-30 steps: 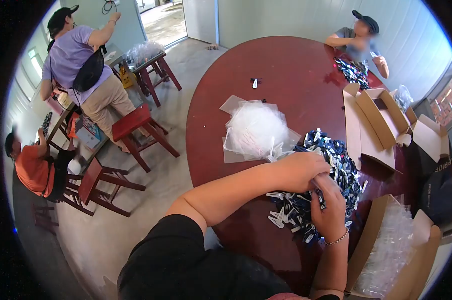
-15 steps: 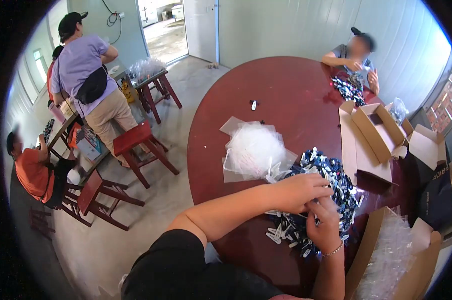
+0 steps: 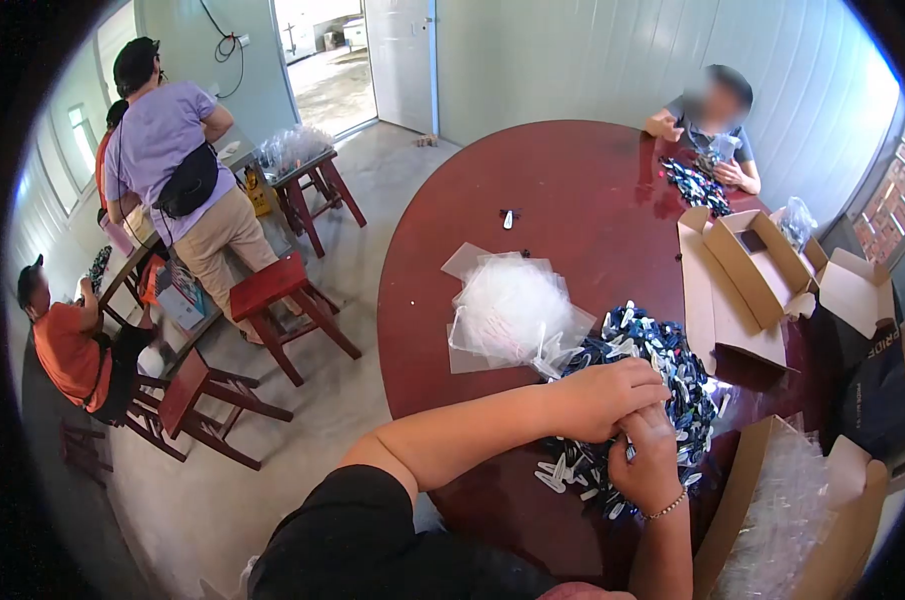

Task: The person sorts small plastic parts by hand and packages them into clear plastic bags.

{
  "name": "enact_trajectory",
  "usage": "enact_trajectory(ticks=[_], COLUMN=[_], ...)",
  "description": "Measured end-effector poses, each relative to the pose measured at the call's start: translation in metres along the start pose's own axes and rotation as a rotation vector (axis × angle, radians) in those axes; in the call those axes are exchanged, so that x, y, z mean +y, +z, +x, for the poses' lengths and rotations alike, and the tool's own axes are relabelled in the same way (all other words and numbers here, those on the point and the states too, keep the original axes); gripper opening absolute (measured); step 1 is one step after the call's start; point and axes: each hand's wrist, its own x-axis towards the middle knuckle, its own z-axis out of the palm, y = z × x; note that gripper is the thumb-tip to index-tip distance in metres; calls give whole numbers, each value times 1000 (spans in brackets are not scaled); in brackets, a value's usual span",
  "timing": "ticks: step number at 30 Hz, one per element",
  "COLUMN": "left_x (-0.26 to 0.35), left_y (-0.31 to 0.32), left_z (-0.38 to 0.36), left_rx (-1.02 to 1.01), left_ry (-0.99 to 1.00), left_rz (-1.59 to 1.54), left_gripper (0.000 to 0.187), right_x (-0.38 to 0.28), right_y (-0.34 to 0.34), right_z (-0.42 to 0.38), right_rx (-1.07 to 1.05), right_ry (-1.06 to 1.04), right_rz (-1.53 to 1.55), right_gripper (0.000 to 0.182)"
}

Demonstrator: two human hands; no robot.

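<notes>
"PRIDE" could be read on a dark bag (image 3: 878, 385) at the far right. Near it, a long open carton (image 3: 741, 500) held clear plastic packaging (image 3: 788, 510), and an open cardboard box (image 3: 743, 275) sat farther along the red desk (image 3: 573, 170). Dark and pale snap hair clips (image 3: 673, 380) lay heaped beside a stack of clear bags (image 3: 513, 310). The left hand (image 3: 623, 398) and right hand (image 3: 648, 462) met over the heap, curled nearly closed; what either grip held could not be told.
</notes>
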Motion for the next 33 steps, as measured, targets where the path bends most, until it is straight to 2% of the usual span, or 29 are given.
enact_trajectory(ticks=[5,7,9,11,14,16,19,21,22,23,26,29,33], left_x=[0,2,1,-1,-5,3,3,-2,-6,-11,-32,-33,-32], left_y=[2,-2,-1,-5,-12,-26,-31,-31,-27,-16,-1,-5,-10], left_z=[-3,-2,0,0,3,4,2,-3,-6,-10,-26,-31,-29], left_rx=[10,-89,-67,-16,64,117,135,166,208,361,474,428,386], left_ry=[-52,-107,-132,-182,-318,-422,-500,-536,-581,-601,-542,-517,-486], left_rz=[16,48,70,57,122,43,31,0,-26,-274,-143,-84,-42], left_gripper=[56,51,42,36,31,30,35,35,36,35,34,32,31], right_x=[1,3,2,8,5,13,26,36,45,48,48,51,45], right_y=[-1,-1,-8,-10,-32,-47,-60,-63,-58,-55,-50,-43,-32], right_z=[0,-4,-2,-8,-4,-5,-10,-16,-19,-21,-22,-22,-14], right_rx=[-15,-37,-63,106,215,298,347,188,178,133,26,13,-20], right_ry=[36,49,35,-56,78,128,205,414,395,411,405,354,497], right_rz=[13,21,-37,9,-10,-38,-122,-24,-37,-48,-121,-193,-202], right_gripper=[29,29,27,27,25,23,22,21,21,21,24,25,30])
